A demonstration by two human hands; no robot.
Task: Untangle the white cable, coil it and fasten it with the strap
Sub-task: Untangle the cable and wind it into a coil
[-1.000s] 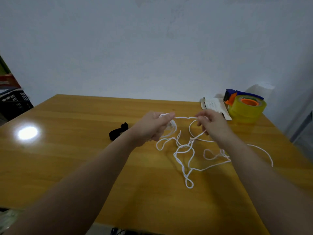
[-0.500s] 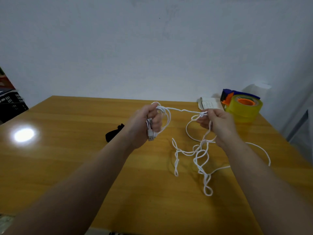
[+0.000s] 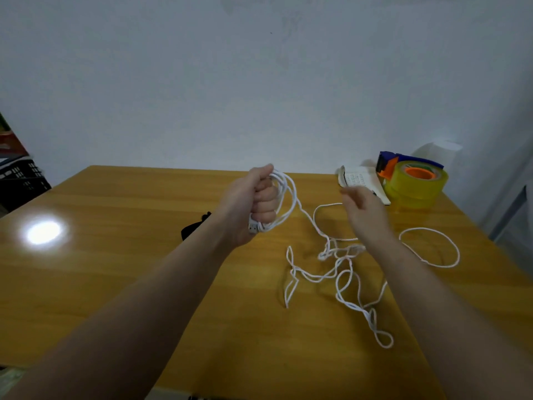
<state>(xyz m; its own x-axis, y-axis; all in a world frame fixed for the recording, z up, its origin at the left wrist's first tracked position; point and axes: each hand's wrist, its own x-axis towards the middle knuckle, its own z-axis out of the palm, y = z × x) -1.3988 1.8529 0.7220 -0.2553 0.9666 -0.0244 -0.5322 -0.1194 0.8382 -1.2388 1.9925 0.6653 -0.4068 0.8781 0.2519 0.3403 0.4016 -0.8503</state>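
Note:
My left hand (image 3: pixel 255 202) is raised above the table, its fingers curled round a few loops of the white cable (image 3: pixel 341 274), with the USB plug sticking out below the fist. From the fist the cable runs down to the right into a loose tangle lying on the wooden table (image 3: pixel 115 269). My right hand (image 3: pixel 364 213) hovers over the tangle with relaxed fingers and holds nothing. The black strap (image 3: pixel 191 229) lies on the table behind my left wrist, partly hidden by it.
A large roll of yellow tape on a blue and orange dispenser (image 3: pixel 415 183) stands at the back right corner, beside a white booklet (image 3: pixel 360 180). A black crate (image 3: pixel 21 183) sits off the table's left edge. A lamp glare marks the left of the tabletop.
My right hand has let go of the cable and drawn back to the right. My left hand has lifted with another loop added to the coil in its fist.

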